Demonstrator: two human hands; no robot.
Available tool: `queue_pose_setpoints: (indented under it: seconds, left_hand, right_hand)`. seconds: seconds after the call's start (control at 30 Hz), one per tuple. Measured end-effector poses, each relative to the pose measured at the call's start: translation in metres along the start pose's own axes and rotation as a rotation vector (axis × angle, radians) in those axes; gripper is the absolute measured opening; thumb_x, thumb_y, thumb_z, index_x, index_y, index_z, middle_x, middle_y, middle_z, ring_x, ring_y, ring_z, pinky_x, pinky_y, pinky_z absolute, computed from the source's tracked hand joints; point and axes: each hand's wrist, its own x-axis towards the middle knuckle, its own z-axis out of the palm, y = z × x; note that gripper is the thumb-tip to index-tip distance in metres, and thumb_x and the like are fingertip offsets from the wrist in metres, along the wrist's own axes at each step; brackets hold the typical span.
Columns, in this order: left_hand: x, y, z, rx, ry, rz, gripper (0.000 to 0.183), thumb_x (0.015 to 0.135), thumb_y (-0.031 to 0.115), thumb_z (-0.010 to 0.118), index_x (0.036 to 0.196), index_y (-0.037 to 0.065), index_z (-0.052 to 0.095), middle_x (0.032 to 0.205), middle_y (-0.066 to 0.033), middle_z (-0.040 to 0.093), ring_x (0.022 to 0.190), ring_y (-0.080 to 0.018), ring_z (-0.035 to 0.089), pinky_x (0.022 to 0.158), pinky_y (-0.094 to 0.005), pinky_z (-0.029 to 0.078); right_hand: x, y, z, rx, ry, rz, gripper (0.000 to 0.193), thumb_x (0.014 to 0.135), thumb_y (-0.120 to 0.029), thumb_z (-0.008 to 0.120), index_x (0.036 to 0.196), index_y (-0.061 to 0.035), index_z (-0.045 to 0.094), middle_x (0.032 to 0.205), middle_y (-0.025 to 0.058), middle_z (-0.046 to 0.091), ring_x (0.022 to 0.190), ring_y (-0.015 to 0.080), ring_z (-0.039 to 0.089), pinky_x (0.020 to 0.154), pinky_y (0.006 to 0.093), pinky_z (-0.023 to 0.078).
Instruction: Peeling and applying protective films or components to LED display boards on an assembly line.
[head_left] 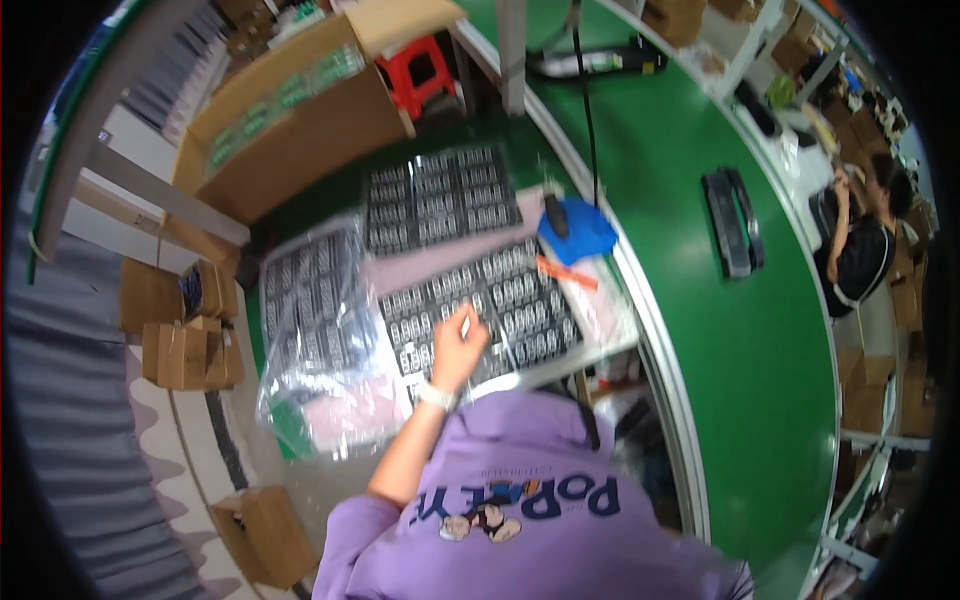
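Observation:
My left hand (461, 348), with a white band on its wrist, hovers over or rests on a block of black digit display modules (530, 300) with white segments. Its fingers are curled closed; what they hold, if anything, is too small and blurred to make out. Behind this block is a second group of display modules (440, 200). To the left, more modules (318, 300) lie under a clear plastic bag (355, 385). Pink foam sheet (420, 265) shows between the groups. My right hand is not in view.
A blue cloth-like item (578, 232) with a dark handle and an orange strip (567, 273) lie right of the modules. A large open carton (300, 150) and a red stool (417, 78) stand behind. Rightward, a black device (733, 222) sits on a green surface; another person (862, 240) works beyond.

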Motion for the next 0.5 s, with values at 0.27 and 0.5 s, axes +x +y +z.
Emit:
queue_pose_setpoints:
  seconds: [0.27, 0.5]
  left_hand:
    - [0.007, -0.002, -0.019, -0.031, -0.016, -0.117, 0.030, 0.080, 0.004, 0.069, 0.071, 0.007, 0.041, 0.067, 0.0023, 0.040, 0.067, -0.0069, 0.038, 0.061, -0.0235, 0.033]
    - [0.013, -0.023, -0.022, -0.045, 0.082, -0.099, 0.016, 0.079, -0.005, 0.063, 0.089, 0.004, 0.054, 0.077, 0.0003, 0.050, 0.071, -0.0087, 0.046, 0.067, -0.0236, 0.040]
  right_hand:
    - [0.007, -0.030, 0.002, 0.028, -0.083, 0.096, 0.021, 0.085, -0.003, 0.057, 0.102, 0.0023, 0.067, 0.095, 0.0213, 0.069, 0.087, 0.0368, 0.068, 0.076, 0.0439, 0.054]
    - [0.126, -0.219, 0.003, -0.296, 0.152, -0.549, 0.004, 0.087, -0.007, 0.063, 0.089, -0.0042, 0.066, 0.076, 0.0148, 0.062, 0.071, 0.0361, 0.063, 0.062, 0.0448, 0.049]
